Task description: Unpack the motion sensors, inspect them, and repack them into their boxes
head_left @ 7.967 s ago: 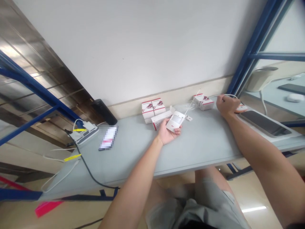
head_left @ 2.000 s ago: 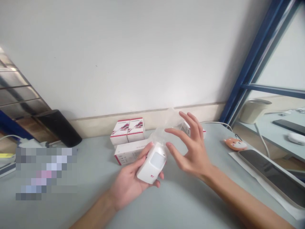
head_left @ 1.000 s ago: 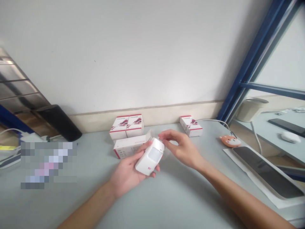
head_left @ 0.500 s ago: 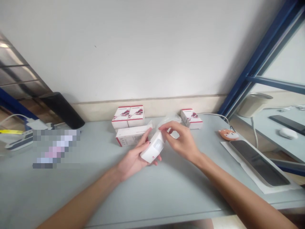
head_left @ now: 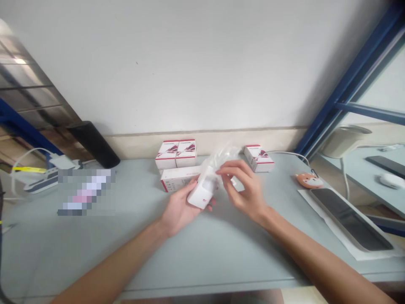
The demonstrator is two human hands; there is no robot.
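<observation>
**Person's hands at a grey-blue table, seen from the head-worn camera.** The left hand (head_left: 179,211) is resting palm up near the table's middle, with the forearm reaching in from the lower left and the fingers curling up around a white motion sensor (head_left: 200,196). The sensor is lying tilted in that palm, above the table and not touching it, with its pale lens facing up and toward the right hand. The right hand (head_left: 243,188) is hovering just beside the sensor, its forearm angled in from the lower right and its fingers bent inward. Those fingers are at a loose, crumpled clear plastic bag (head_left: 223,158) rising from the sensor's upper end; blur prevents telling whether they are closed on it.

Behind the hands, a pair of white-and-red cardboard boxes (head_left: 175,153) is standing against the wall, with a flat white box (head_left: 179,178) lying in front of them. A third small box (head_left: 258,158) is standing to the right, near a white cable (head_left: 284,153). Farther right are an orange fox-shaped ornament (head_left: 309,180) and a dark-screened device (head_left: 349,219) lying on a white sheet (head_left: 319,211). A power strip (head_left: 38,188) and a black cylinder (head_left: 95,143) are sitting at the far left.
</observation>
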